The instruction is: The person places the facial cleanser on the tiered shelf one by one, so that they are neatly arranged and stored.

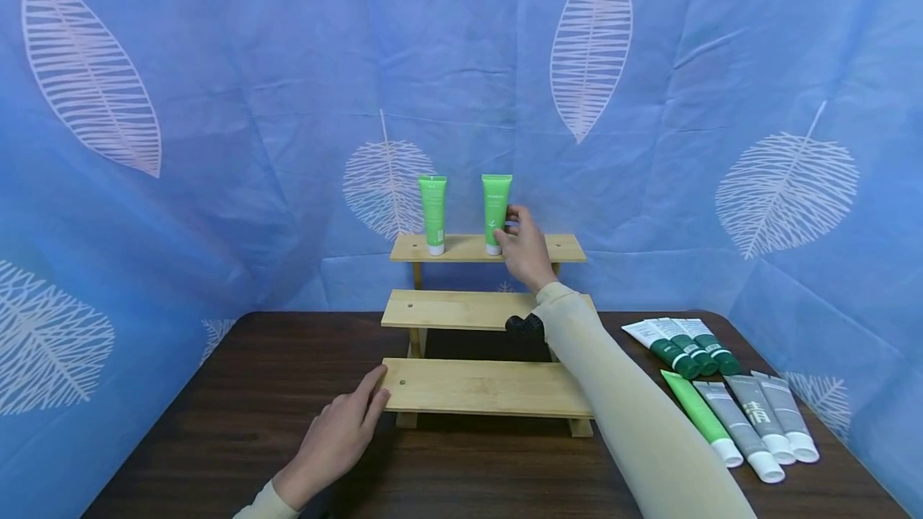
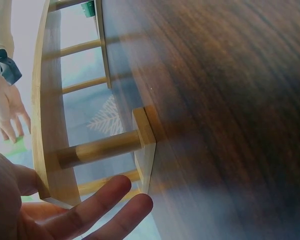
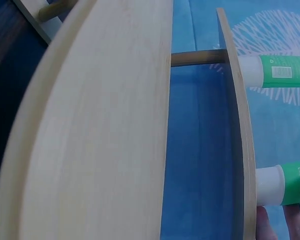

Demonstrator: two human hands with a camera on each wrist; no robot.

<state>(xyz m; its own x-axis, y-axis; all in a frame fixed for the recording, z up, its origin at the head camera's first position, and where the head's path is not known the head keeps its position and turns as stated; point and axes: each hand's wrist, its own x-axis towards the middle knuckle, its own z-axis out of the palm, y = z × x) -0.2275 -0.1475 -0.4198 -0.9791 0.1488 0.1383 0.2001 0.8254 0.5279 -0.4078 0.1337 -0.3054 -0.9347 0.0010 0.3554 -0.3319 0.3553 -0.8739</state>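
Note:
A three-step wooden display stand stands on the table. My left hand grips the left end of its lowest step; in the left wrist view two fingers extend beneath that end. On the top step, my right hand holds a green squeeze tube upright by its lower part, from the right side. The tube's white cap is right at the step's surface. A matching green tube stands upright on its cap farther left on the same step.
On the table's right side lie several white-and-green tubes. In front of them are one more green tube and several grey tubes with white caps. A blue leaf-patterned cloth hangs behind the table.

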